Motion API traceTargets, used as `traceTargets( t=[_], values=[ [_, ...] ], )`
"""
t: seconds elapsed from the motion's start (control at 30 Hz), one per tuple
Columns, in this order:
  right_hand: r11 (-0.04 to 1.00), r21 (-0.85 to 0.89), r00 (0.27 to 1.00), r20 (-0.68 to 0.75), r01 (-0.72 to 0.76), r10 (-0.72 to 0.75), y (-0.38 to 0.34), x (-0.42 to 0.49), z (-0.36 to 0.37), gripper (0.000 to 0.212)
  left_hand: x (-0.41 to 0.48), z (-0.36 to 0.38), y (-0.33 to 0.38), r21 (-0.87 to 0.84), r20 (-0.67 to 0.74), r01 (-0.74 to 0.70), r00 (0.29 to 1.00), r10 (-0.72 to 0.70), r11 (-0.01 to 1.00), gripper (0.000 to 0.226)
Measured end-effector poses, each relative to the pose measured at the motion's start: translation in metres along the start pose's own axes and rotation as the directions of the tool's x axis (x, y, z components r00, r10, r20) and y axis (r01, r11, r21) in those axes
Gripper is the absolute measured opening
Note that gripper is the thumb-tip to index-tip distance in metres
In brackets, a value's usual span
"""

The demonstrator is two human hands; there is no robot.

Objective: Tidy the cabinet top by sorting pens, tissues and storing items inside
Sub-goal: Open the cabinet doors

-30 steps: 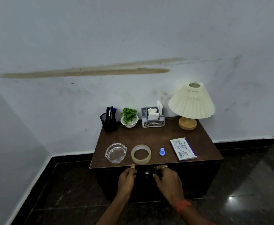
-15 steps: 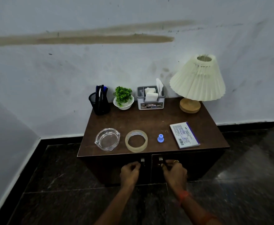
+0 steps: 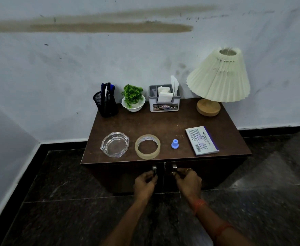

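Observation:
A dark brown cabinet stands against the wall with both doors closed. My left hand is shut on the left door handle. My right hand grips the right door handle. Along the front of the top lie a glass ashtray, a tape roll, a small blue cap and a white card box. At the back stand a black mesh pen holder with pens and a grey tissue holder with white tissues.
A small green plant in a white bowl sits between pen holder and tissue holder. A pleated cream lamp on a wooden base occupies the back right corner. The wall runs right behind the cabinet; dark glossy floor lies all around.
Both hands have closed around the door handles, having first reached up near the front edge. The view has moved closer and tilted down. The doors remain closed.

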State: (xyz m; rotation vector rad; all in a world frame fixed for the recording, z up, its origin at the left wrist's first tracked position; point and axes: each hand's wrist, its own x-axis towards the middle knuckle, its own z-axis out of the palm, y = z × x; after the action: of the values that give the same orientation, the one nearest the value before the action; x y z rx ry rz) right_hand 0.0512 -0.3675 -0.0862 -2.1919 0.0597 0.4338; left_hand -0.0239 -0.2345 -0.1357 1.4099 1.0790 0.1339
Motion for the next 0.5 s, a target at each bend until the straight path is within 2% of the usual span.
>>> traceTargets(
  t=[0.27, 0.5],
  values=[
    [1.000, 0.020, 1.000, 0.020, 0.012, -0.013, 0.003, 0.002, 0.002, 0.026, -0.004, 0.000, -0.015, 0.073, -0.043, -0.040, 0.998, 0.043, 0.997, 0.030],
    [0.999, 0.034, 0.998, 0.064, -0.004, 0.002, 0.007, 0.003, 0.007, 0.030, -0.042, -0.008, -0.009, 0.143, -0.062, -0.073, 0.995, 0.083, 0.987, 0.030]
  ],
)
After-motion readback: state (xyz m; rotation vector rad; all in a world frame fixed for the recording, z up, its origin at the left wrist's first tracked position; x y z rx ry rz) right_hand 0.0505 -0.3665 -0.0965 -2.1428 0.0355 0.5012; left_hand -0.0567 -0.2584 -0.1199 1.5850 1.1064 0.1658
